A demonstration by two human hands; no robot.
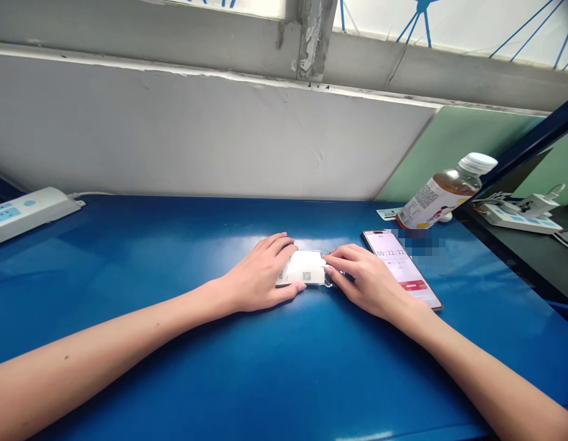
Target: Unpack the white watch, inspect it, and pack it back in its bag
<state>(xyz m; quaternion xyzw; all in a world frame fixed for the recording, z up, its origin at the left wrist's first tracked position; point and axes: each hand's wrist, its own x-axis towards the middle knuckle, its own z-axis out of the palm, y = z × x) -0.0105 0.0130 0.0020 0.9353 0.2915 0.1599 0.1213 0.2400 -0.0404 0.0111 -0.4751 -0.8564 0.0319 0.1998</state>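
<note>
A small white packet (309, 263) with a printed square code and shiny, clear plastic at its right end lies flat on the blue table (247, 380). My left hand (263, 272) is around the packet's left end, fingers along the far edge and thumb along the near edge. At the opposite end, my right hand (364, 275) has its fingertips pressed together on the plastic edge. What lies under the right fingers is partly hidden.
Just beyond my right hand lies a phone (405, 269) showing a timer. A drink bottle (437, 195) with a white cap stands behind it, beside a small card (387, 214). Power strips sit at the far left (33, 211) and right (522, 218). A wall (196, 135) borders the table's back.
</note>
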